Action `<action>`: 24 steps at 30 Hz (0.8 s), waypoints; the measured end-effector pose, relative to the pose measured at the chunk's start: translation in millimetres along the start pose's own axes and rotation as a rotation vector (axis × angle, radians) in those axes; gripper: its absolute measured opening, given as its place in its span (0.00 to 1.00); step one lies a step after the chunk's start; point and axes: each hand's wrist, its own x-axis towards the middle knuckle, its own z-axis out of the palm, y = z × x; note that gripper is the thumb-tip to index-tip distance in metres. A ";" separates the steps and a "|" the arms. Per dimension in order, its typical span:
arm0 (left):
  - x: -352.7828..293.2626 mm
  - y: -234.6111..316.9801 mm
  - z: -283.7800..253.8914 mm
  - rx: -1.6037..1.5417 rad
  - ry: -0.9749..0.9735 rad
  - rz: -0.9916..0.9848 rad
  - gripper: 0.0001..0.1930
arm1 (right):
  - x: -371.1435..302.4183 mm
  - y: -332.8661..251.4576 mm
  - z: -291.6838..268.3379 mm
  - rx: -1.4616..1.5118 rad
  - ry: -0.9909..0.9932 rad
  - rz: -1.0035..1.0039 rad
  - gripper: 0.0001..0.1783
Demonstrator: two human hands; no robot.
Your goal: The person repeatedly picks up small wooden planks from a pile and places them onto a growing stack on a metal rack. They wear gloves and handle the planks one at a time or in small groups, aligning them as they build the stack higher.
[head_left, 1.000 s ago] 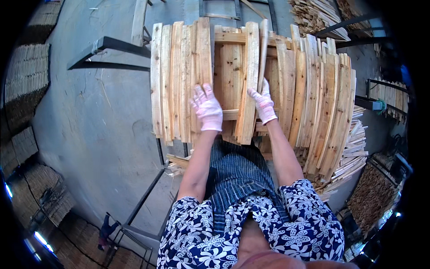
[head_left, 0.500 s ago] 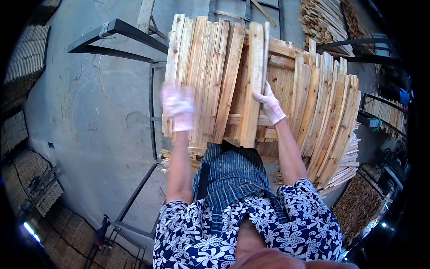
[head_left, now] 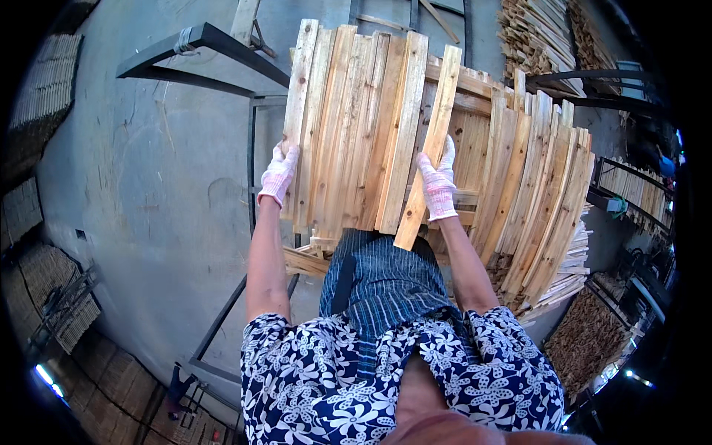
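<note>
Both my hands wear pale knitted gloves. In front of me a row of wooden slats lies side by side on a stack of more slats. My left hand presses against the outer edge of the leftmost slat, its fingers partly hidden along that edge. My right hand grips a single narrow slat, thumb on one side and fingers on the other. This slat is tilted, its near end leaning left toward my apron, with a gap between it and the row.
More slats are stacked at the right. A dark metal frame stands left of the stack, with an angled arm sticking out. Wood bundles lie at the far right, and stacked wood lines the left side.
My left hand has come down to the leftmost slat's outer edge. The row's slats sit closer together and further right at the left edge. The slat by my right hand now stands apart, tilted.
</note>
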 end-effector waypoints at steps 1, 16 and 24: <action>1.3 -1.8 1.6 -0.036 0.014 -0.007 0.43 | -5.8 -3.3 7.5 0.030 -0.011 -0.057 0.47; -12.9 17.4 -3.8 -0.083 -0.043 -0.054 0.42 | 11.4 -4.6 21.7 -0.721 0.007 -0.077 0.58; -15.5 18.0 -0.1 -0.040 -0.003 0.008 0.40 | 21.8 36.7 -5.3 -0.635 0.030 0.058 0.53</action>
